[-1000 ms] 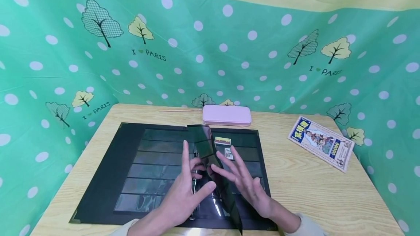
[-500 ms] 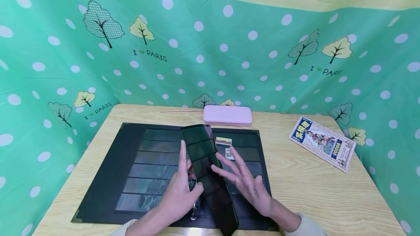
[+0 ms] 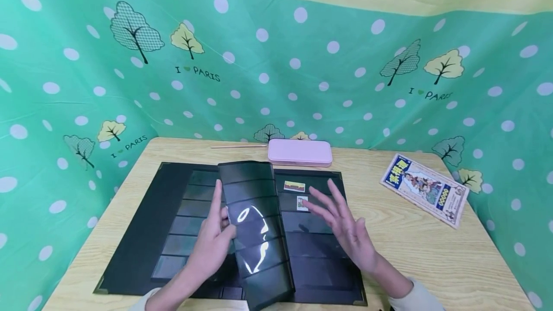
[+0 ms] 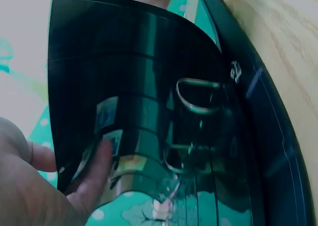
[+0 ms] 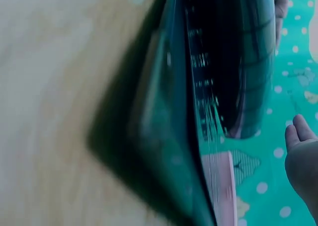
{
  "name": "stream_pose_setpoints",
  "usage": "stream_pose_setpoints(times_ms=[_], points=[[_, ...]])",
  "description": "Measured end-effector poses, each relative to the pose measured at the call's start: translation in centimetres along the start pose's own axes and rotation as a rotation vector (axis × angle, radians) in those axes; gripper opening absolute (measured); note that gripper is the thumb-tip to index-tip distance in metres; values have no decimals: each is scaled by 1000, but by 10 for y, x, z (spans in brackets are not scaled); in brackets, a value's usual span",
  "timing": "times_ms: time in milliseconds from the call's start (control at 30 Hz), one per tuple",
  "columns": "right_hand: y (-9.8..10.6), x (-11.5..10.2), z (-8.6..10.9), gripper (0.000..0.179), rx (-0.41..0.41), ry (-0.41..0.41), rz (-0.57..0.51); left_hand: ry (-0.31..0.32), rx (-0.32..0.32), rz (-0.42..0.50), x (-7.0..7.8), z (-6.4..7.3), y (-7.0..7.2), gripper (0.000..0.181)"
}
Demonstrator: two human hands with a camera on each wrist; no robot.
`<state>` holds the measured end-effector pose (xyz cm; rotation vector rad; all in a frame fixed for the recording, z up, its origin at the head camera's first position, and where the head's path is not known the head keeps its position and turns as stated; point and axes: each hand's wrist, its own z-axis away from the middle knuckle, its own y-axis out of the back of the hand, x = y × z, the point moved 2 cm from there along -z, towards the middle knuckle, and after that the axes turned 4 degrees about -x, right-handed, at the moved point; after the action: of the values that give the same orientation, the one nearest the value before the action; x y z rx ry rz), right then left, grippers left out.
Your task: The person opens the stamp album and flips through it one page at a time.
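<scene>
A black stamp album lies spread on the table, with rows of clear strip pockets. My left hand pinches the left edge of a raised, curved pocket page, thumb on its glossy face and fingers behind. The left wrist view shows metal binder rings at the album's spine. To the right, my right hand hovers over the right-hand page with its fingers spread, holding nothing. That page carries a red and yellow stamp and a smaller pale stamp, close to my right fingertips.
Behind the album stands a pink case, with a thin stick to its left. A printed paper packet lies at the right of the wooden table. A green dotted cloth hangs around the back and sides.
The raised page has swung leftward, turning its pocketed face toward the head camera. My left hand has moved left with it and now grips its edge. My right hand has drifted slightly right.
</scene>
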<state>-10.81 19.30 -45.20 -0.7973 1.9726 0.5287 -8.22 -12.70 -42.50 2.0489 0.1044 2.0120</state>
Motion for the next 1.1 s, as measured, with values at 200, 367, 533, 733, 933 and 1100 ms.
stream_pose_setpoints(times_ms=[200,367,533,733,933,1100], points=[[18,1,6,75,50,-40,99,14,50,38,-4,-3,16,95],[34,6,11,75,50,-56,163,90,99,-9,-8,-4,32,89],[51,12,17,75,62,-116,220,170,107,-86,-16,-5,48,78],[65,19,26,71,99,-232,324,124,116,-136,-24,-7,60,70],[75,27,33,62,169,-383,479,56,154,-223,-31,-6,63,63],[79,36,36,65,163,-538,589,94,154,-205,-31,-5,62,81]])
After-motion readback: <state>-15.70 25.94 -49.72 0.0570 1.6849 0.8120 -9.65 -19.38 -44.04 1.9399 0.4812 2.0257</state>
